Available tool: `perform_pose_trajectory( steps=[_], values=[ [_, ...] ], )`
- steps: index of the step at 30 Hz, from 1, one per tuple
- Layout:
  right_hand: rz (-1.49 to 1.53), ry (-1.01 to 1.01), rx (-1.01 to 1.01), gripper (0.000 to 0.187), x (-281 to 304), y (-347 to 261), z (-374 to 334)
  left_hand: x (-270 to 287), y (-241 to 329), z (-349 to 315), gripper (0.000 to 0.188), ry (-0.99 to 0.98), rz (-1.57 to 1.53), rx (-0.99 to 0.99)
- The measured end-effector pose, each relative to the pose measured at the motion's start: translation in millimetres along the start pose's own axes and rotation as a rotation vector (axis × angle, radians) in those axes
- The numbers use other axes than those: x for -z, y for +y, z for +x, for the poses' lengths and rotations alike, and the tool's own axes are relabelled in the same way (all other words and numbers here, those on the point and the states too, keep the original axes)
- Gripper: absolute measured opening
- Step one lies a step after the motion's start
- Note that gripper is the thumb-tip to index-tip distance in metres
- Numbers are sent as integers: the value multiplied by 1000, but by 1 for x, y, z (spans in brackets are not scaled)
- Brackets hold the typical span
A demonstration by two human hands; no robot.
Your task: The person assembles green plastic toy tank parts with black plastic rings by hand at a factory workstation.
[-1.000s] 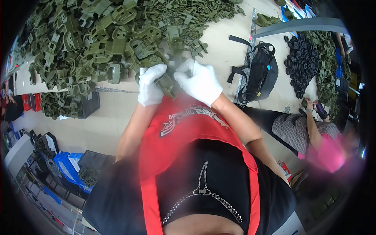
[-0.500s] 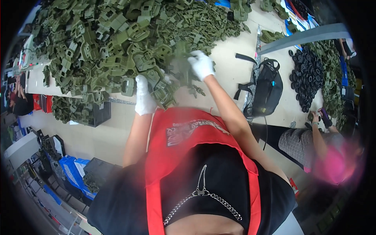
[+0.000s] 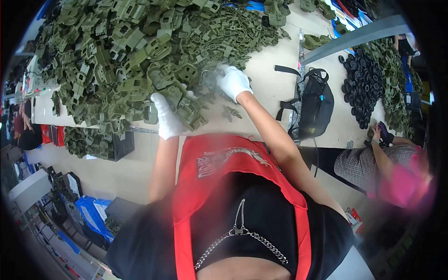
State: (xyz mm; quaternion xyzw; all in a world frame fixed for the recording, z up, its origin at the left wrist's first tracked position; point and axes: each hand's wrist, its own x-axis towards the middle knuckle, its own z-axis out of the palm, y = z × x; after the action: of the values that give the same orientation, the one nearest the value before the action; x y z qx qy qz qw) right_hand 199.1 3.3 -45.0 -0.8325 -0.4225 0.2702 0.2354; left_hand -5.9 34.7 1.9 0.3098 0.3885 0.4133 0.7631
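Note:
My left hand (image 3: 167,118), in a white glove, grips a green moulded plastic part (image 3: 190,112) at the near edge of a large heap. Its thumb stands up on the near side, and white fingertips show behind the part. My right hand (image 3: 234,84), also gloved in white, is over the near edge of a pile of small green plastic pieces (image 3: 233,39). A hazy patch blurs its fingertips, so whether they hold a piece is unclear. Below it, a small green piece (image 3: 232,112) lies alone on the table (image 3: 268,86).
Larger green plastic parts (image 3: 107,60) are heaped at the left. A black backpack (image 3: 317,105) lies to the right, beyond it a pile of small black wheels (image 3: 361,86). A grey crate (image 3: 123,147) of green parts stands below the table edge. A co-worker (image 3: 382,168) works at the right.
My right hand has shifted slightly left, toward the part in my left hand, and its fingers dip into the small pieces. My left hand keeps its hold; the whole view has shifted a little.

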Motion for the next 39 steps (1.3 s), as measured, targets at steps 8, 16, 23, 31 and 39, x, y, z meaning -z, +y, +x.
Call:
perform_pose_trajectory(
  steps=[8,16,23,31,39],
  values=[
    [-456,-29,169,58,2,34,-31,18,-1,-28,86,95,-39,-3],
    [-247,-26,-7,33,100,67,-34,-10,-29,-67,82,125,-73,-20],
    [-401,-12,20,43,57,79,-46,-49,-37,-53,75,138,-61,159],
    [-32,146,87,38,60,177,13,-57,-45,-3,103,-258,37,116],
    [85,281,467,28,133,-30,-93,-24,-49,15,88,-424,67,1]
  ],
)
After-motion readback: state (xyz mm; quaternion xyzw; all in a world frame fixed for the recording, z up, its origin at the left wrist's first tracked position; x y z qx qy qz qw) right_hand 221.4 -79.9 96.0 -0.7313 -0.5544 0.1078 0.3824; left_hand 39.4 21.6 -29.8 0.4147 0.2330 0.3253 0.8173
